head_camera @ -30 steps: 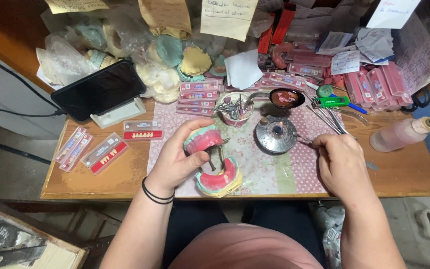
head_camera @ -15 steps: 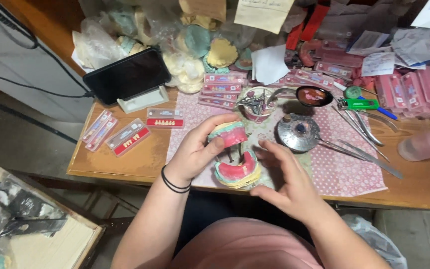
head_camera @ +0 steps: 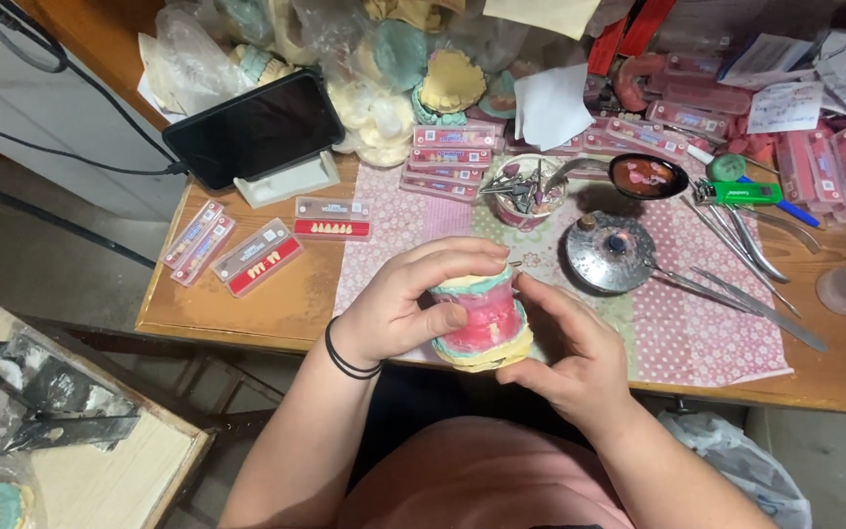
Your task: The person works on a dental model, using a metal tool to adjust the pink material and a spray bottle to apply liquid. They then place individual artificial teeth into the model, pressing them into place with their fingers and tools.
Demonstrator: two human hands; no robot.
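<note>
Hands meet at the near edge of the tabletop (head_camera: 247,313), both on a dental model (head_camera: 480,318): pink wax between pale plaster bases. Left hand (head_camera: 413,299) wraps it from 9 o'clock, fingers curled over the top and thumb pressed to the pink side. Right hand (head_camera: 565,358) supports it from 4 o'clock, fingers cupped under the base and thumb up along the right side. Model is held just above the patterned mat (head_camera: 697,333), clear of the wood.

At 1 o'clock from the model sits a round metal burner (head_camera: 607,255); a flame cannot be confirmed from this view. Metal tools (head_camera: 736,294) lie at 3 o'clock of it. A cup (head_camera: 523,191) of burs stands at 12 o'clock, with a spoon (head_camera: 643,176) of red wax beside it. Tooth cards (head_camera: 258,257) lie at 10 o'clock, a dark phone (head_camera: 252,127) on a stand behind them.
</note>
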